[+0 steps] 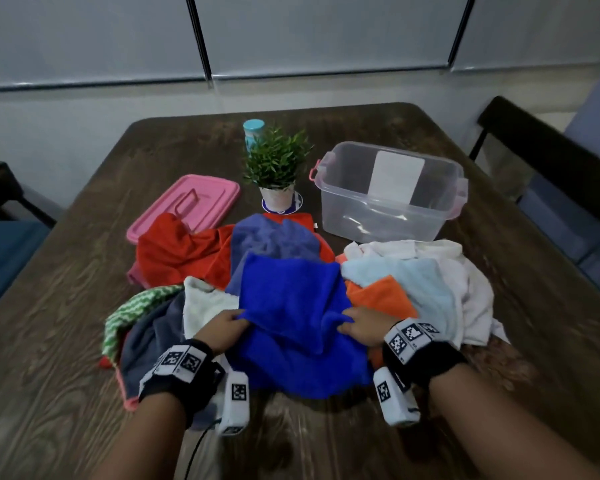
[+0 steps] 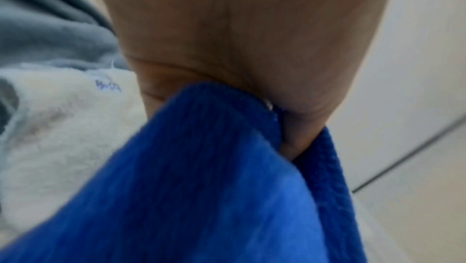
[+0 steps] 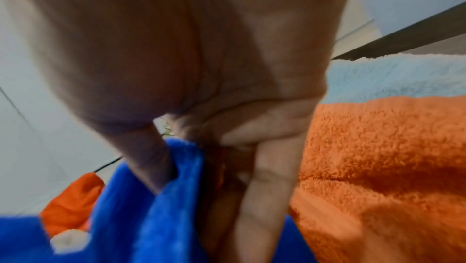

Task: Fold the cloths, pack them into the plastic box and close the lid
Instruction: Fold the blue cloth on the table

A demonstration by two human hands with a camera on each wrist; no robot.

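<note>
A bright blue cloth (image 1: 291, 306) lies on top of a heap of cloths near the table's front. My left hand (image 1: 227, 325) pinches its left edge, and in the left wrist view the blue cloth (image 2: 201, 177) runs into the curled fingers (image 2: 295, 139). My right hand (image 1: 355, 323) grips the blue cloth's right edge; in the right wrist view thumb and fingers (image 3: 264, 187) close on the blue fabric (image 3: 151, 197). The clear plastic box (image 1: 388, 192) stands open at the back right. Its pink lid (image 1: 187, 206) lies flat at the back left.
Around the blue cloth lie red (image 1: 177, 251), purple-blue (image 1: 274, 237), orange (image 1: 381, 292), light blue (image 1: 402, 275), white (image 1: 465, 278), grey (image 1: 153, 337) and green-patterned (image 1: 132, 306) cloths. A potted plant (image 1: 278, 168) and a teal-capped bottle (image 1: 253, 131) stand behind. Chairs flank the table.
</note>
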